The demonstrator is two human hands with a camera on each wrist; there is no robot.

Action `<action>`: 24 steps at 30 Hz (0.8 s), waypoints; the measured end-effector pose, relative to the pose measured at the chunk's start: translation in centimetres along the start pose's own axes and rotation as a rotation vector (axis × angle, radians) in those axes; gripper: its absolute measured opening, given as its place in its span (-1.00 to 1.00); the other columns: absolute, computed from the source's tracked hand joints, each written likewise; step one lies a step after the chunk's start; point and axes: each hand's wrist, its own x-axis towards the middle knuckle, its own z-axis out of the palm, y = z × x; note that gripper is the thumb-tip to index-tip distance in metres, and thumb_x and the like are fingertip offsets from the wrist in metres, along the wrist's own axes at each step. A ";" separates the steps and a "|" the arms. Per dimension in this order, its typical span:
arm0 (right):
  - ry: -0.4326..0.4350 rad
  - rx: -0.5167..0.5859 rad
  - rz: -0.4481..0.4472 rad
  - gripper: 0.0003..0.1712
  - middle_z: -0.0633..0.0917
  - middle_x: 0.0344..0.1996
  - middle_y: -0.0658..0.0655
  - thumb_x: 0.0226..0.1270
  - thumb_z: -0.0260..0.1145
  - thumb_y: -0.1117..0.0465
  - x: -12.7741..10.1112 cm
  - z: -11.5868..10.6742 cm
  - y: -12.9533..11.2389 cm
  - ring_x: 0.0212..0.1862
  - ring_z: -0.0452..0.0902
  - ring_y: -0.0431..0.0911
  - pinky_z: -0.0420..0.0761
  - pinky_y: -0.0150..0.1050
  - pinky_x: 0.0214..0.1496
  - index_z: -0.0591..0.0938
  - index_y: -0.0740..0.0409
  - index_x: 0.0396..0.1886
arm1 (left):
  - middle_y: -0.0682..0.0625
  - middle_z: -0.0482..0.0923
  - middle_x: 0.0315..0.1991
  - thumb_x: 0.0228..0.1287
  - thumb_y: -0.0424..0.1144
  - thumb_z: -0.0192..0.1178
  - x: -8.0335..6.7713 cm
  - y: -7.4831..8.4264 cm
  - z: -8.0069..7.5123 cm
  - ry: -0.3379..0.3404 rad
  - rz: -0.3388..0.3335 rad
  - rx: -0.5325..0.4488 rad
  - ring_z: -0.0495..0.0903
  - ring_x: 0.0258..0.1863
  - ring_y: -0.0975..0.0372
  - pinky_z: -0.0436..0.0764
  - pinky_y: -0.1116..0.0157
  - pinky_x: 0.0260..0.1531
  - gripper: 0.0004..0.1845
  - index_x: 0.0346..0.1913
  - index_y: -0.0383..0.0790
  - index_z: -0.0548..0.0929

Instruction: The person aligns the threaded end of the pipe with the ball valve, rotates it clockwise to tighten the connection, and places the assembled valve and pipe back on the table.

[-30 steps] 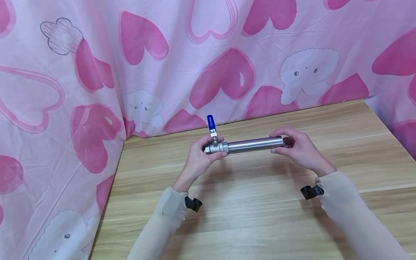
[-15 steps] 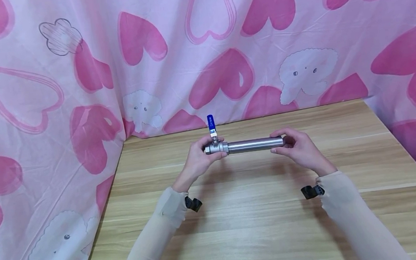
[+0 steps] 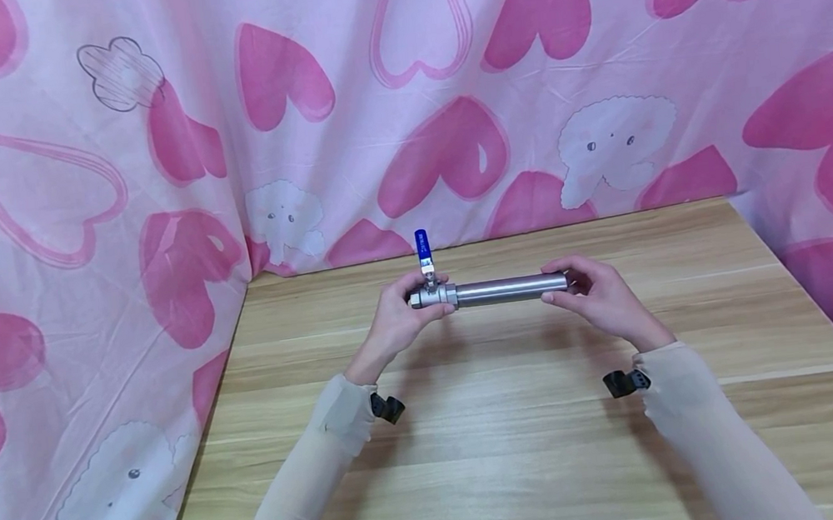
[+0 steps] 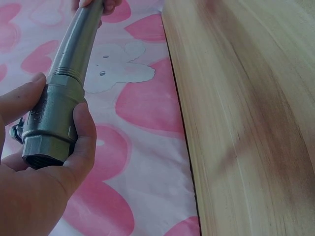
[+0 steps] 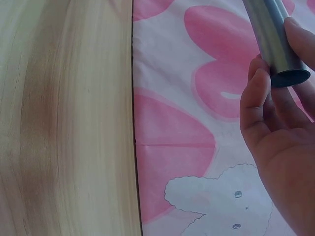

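A steel pipe (image 3: 511,288) is held level above the wooden table (image 3: 524,442), joined at its left end to a metal ball valve (image 3: 431,297) with a blue lever handle (image 3: 423,247) standing upright. My left hand (image 3: 399,316) grips the valve body (image 4: 51,123), thumb and fingers curled round it. My right hand (image 3: 596,293) holds the pipe's open right end (image 5: 275,46) between thumb and fingers. In the left wrist view the pipe (image 4: 78,42) runs away from the valve toward the other hand.
Pink cloth (image 3: 150,152) with hearts and white cartoon shapes hangs behind the table and drapes down both sides. The table's far edge meets the cloth just behind the pipe. Black wrist straps (image 3: 388,407) sit on both forearms.
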 end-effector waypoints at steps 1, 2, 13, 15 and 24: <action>-0.001 0.001 -0.001 -0.56 0.62 -0.16 0.12 0.23 0.41 0.12 0.0 0.0 0.0 -0.28 0.49 -0.11 0.55 -0.38 -0.34 0.57 0.08 0.09 | 0.05 0.62 -0.02 -0.01 -0.22 0.48 0.0 0.0 0.0 -0.001 0.000 0.000 0.53 -0.08 0.15 0.53 0.22 -0.06 -0.48 0.09 -0.14 0.63; -0.002 0.001 -0.002 -0.56 0.62 -0.16 0.12 0.23 0.40 0.12 0.0 0.0 0.0 -0.28 0.48 -0.11 0.54 -0.38 -0.34 0.57 0.08 0.09 | 0.06 0.62 -0.02 -0.01 -0.22 0.48 0.0 0.0 0.0 -0.001 0.001 0.000 0.53 -0.08 0.15 0.53 0.22 -0.06 -0.48 0.09 -0.14 0.63; 0.015 -0.004 -0.013 -0.63 0.63 -0.20 0.13 0.26 0.38 0.12 0.1 0.2 0.0 -0.34 0.45 -0.14 0.49 -0.36 -0.39 0.60 0.09 0.05 | 0.05 0.64 -0.02 0.00 -0.22 0.48 -0.1 0.1 0.0 -0.003 0.006 0.007 0.54 -0.09 0.17 0.53 0.25 -0.07 -0.51 0.07 -0.11 0.64; 0.017 -0.002 -0.013 -0.64 0.63 -0.22 0.14 0.27 0.37 0.14 0.1 0.2 0.0 -0.35 0.44 -0.15 0.48 -0.37 -0.40 0.60 0.11 0.04 | 0.05 0.65 -0.03 0.00 -0.22 0.48 -0.1 0.1 0.0 -0.001 0.007 0.010 0.54 -0.10 0.17 0.53 0.25 -0.07 -0.52 0.06 -0.09 0.65; -0.012 -0.003 0.023 -0.67 0.62 -0.21 0.20 0.34 0.29 0.21 -0.2 0.1 -1.8 -0.34 0.42 -0.21 0.48 -0.40 -0.37 0.58 0.26 0.04 | 0.04 0.66 -0.01 -0.01 -0.21 0.50 -0.1 0.1 0.0 -0.006 -0.009 0.008 0.53 -0.09 0.18 0.51 0.26 -0.06 -0.54 0.03 -0.03 0.66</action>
